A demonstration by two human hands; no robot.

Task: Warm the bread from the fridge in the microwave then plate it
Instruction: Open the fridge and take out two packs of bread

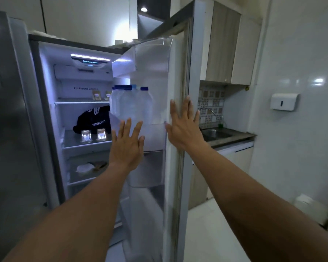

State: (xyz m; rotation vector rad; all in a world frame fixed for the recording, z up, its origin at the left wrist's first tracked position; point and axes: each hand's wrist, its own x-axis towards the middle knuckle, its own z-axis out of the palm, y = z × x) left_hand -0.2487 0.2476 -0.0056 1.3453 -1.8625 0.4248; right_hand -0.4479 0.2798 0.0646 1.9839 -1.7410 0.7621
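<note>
The fridge door (175,72) is open, the right hand (182,129) spread flat on its edge and the left hand (126,146) wide and empty. That pale bundle (85,168) in the lower drawer (72,179) may be the bread; steady the door and reach low.

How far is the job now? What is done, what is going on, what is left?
Done: the fridge door stands open. In hand: the right hand rests flat on the door's edge; the left hand is open, holding nothing. Left: taking out the bread, microwaving, plating it.
</note>
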